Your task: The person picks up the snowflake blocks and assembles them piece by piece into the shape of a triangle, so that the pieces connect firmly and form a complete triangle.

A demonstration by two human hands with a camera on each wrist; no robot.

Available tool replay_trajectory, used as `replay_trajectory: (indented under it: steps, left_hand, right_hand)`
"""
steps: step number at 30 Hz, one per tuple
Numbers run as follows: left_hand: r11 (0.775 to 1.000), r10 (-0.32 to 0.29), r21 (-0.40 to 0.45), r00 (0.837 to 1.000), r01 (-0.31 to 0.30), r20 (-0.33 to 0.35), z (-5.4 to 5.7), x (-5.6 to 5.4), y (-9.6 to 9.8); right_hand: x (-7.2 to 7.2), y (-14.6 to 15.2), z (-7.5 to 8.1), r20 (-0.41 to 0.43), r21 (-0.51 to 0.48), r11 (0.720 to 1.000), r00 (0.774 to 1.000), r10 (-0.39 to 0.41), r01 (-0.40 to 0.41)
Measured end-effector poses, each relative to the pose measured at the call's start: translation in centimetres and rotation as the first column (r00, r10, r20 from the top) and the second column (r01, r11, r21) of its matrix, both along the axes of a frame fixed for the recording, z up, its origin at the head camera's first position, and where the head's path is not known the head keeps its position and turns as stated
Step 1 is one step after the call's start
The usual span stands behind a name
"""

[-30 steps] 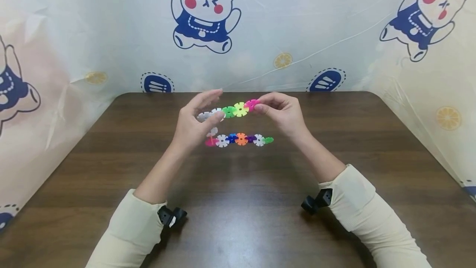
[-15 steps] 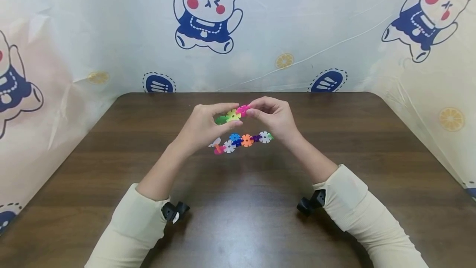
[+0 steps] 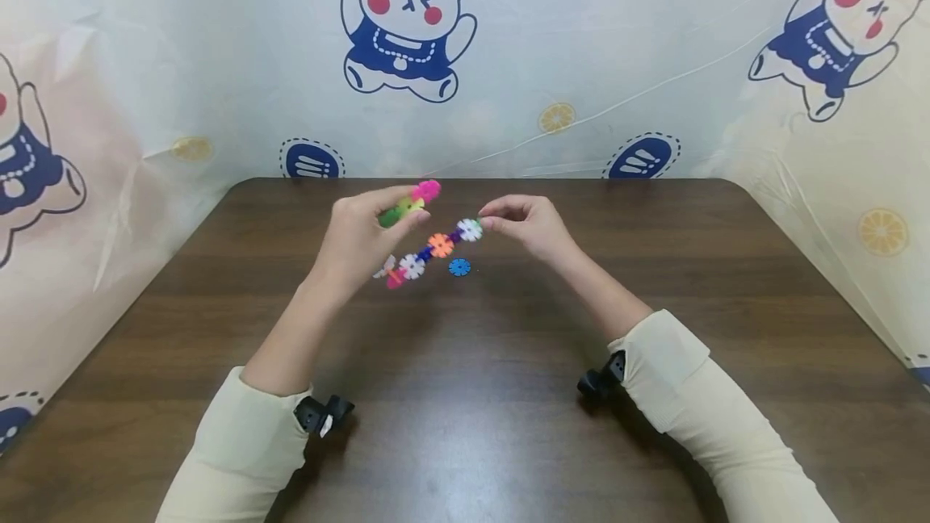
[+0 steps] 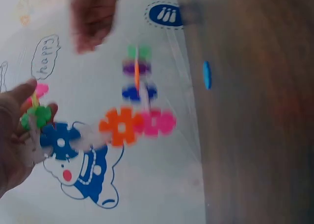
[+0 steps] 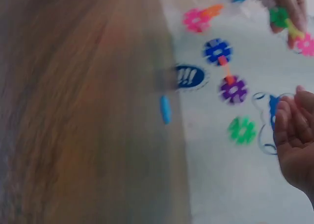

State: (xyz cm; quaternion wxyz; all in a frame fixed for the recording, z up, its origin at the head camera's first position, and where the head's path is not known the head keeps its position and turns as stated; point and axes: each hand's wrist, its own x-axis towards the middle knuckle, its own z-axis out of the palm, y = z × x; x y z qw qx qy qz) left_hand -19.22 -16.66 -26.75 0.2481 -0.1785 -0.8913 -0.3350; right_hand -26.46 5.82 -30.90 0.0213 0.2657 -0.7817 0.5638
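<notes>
A chain of flower-shaped, slotted plastic discs (image 3: pixel 440 245) hangs in a bend from my left hand (image 3: pixel 354 236). The left thumb and fingers grip it near its green and yellow discs, and a pink end disc (image 3: pixel 427 190) sticks out above. In the left wrist view the loose side runs through an orange disc (image 4: pixel 121 127) to a green end disc (image 4: pixel 139 52). My right hand (image 3: pixel 534 226) is beside that green end with fingers loosely bent. The right wrist view shows a gap between this hand (image 5: pixel 299 136) and the green disc (image 5: pixel 242 131).
One loose blue disc (image 3: pixel 459 267) lies on the brown wooden table (image 3: pixel 465 394), below the chain. A patterned white sheet (image 3: pixel 508 63) stands behind the table and along both sides. A small black camera is strapped at each cuff.
My right hand has let go of the pink end disc. The left hand has moved left with the chain, whose loose side now slants up toward the right hand. The blue disc shows uncovered.
</notes>
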Motion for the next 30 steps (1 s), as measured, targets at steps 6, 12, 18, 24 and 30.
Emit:
replay_trajectory:
  steps: [6,12,18,24,30]
  left_hand:
    - [0.984,0.161,0.085,0.986,-0.156,-0.052,0.5,-0.1,-0.9]
    - [0.946,0.272,0.186,0.962,-0.265,-0.009,0.2,-0.2,-1.4]
    - [0.932,0.297,0.221,0.955,-0.288,-0.007,0.0,-0.2,-1.6]
    - [0.927,0.293,0.243,0.956,-0.285,0.002,0.1,-0.3,-1.3]
    - [0.927,0.287,0.243,0.957,-0.285,0.027,-0.2,-0.4,-1.1]
  right_hand:
    - [-2.2,-1.4,-1.9,0.110,0.383,0.918,0.992,0.069,-0.106]
    - [-4.3,-2.9,-3.4,0.195,0.605,0.757,0.968,0.159,-0.246]
    - [-5.3,-4.3,-4.5,0.160,0.679,0.706,0.979,0.125,-0.201]
    - [-5.3,-5.0,-4.9,0.112,0.712,0.688,0.990,0.083,-0.138]
    - [-5.3,-5.0,-5.0,0.086,0.712,0.694,0.994,0.064,-0.107]
